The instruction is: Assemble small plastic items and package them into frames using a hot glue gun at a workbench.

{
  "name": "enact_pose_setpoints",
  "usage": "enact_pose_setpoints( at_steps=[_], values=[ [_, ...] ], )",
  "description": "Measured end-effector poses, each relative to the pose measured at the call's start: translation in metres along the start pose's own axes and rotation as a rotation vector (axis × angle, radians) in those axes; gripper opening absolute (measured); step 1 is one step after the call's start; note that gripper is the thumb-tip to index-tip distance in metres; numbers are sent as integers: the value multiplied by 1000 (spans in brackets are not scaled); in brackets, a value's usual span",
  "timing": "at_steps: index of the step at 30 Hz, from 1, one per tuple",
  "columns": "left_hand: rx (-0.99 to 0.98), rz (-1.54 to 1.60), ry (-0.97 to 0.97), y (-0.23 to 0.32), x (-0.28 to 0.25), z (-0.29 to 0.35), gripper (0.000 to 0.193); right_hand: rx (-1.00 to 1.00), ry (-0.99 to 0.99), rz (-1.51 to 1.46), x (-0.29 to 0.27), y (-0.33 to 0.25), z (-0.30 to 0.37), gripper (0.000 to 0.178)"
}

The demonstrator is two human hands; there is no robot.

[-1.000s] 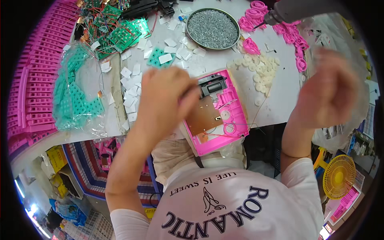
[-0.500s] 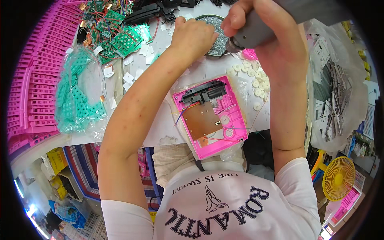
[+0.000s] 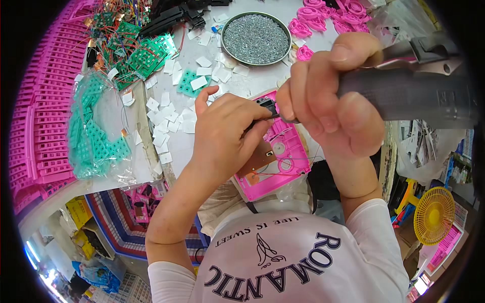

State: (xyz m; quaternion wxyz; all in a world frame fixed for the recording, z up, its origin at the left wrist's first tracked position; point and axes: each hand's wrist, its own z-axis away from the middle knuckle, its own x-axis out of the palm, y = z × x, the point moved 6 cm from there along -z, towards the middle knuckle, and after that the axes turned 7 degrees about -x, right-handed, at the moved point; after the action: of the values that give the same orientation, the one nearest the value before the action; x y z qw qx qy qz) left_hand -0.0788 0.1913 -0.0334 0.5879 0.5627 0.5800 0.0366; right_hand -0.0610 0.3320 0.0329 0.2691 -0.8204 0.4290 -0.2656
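Note:
A dark grey power screwdriver (image 3: 409,96) is wrapped in my right hand (image 3: 336,96), its tip pointing left at the casing's upper edge. My left hand (image 3: 220,134) is over the left side of the pink plastic casing (image 3: 293,141). Its thumb and forefinger close together at the black plastic part (image 3: 268,105) near the screwdriver's tip; whatever they pinch is hidden. Inside the casing, partly under the left hand, lies a brown circuit board (image 3: 260,157) with thin wires.
Beyond the casing stands a round dish (image 3: 233,54) full of small metal screws. White squares (image 3: 164,123) scatter to the left, near green circuit boards (image 3: 149,54) and a bag of teal pieces (image 3: 93,131). Pink rings (image 3: 313,17) lie at the back. A yellow fan (image 3: 434,216) is at right.
My left hand has come from the screw dish back to the casing, fingers now at the black part. The screwdriver in my right hand has moved nearer and tilted level, tip toward the casing.

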Motion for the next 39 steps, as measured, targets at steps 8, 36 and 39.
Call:
enact_pose_setpoints(
  at_steps=[8,36,39],
  values=[
    [17,-25,45,3,-4,0,12,-11,81,-90,-4,6,7,41],
    [-90,-78,-170,-17,24,2,35,504,191,235,-28,55,4,27],
    [-114,29,-64,-6,-11,14,36,286,433,-153,-56,33,-33,30]
  ],
)
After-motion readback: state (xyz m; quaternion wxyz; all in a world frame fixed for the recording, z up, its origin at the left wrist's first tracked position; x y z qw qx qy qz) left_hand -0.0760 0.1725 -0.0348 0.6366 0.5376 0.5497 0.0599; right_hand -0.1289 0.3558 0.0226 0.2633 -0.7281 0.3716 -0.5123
